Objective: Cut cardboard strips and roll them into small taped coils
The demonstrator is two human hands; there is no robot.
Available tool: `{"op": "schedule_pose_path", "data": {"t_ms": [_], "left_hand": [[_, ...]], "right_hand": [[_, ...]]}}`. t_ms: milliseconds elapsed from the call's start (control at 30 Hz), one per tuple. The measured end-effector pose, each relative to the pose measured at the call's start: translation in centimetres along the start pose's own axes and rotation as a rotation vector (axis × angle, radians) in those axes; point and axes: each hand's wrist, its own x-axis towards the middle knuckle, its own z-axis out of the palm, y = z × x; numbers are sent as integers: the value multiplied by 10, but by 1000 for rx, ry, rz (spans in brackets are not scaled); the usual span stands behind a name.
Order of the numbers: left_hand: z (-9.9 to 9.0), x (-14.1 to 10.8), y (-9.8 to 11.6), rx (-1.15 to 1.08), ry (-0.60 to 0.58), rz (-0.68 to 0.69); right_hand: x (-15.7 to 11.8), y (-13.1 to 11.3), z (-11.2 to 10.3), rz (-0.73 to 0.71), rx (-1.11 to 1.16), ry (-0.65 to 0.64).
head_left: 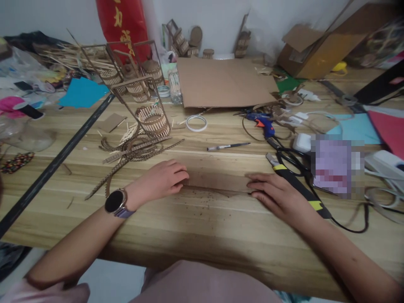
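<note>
A thin brown piece of cardboard (218, 180) lies between my two hands near the front of the wooden table. My left hand (166, 179), with a watch (115, 202) on its wrist, has curled fingers closed on the left end of the cardboard. At the right end, my right hand (277, 193) grips the piece with its fingertips; its thumb is partly hidden. Small dark crumbs (206, 202) are scattered just in front of the cardboard. A pen (229, 146) rests behind it, and a black-and-yellow utility knife (296, 185) is beside my right hand.
Coiled corrugated strips (139, 149) and a small stick-sided basket (153, 120) sit at the left. A blue glue gun (265, 124), black cable (292, 162) and blurred-out purple item (333, 164) occupy the right. Behind are a tape ring (196, 123) and large cardboard sheet (227, 82).
</note>
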Motion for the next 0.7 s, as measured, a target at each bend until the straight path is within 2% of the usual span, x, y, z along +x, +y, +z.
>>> {"op": "schedule_pose_path", "data": {"t_ms": [267, 467, 700], "left_hand": [[8, 6, -1, 69, 41, 76], [12, 2, 0, 87, 74, 81], [16, 4, -4, 101, 71, 84]], "right_hand": [[-9, 5, -5, -64, -127, -11], [-7, 6, -3, -179, -161, 25], [-6, 6, -1, -173, -149, 8]]}}
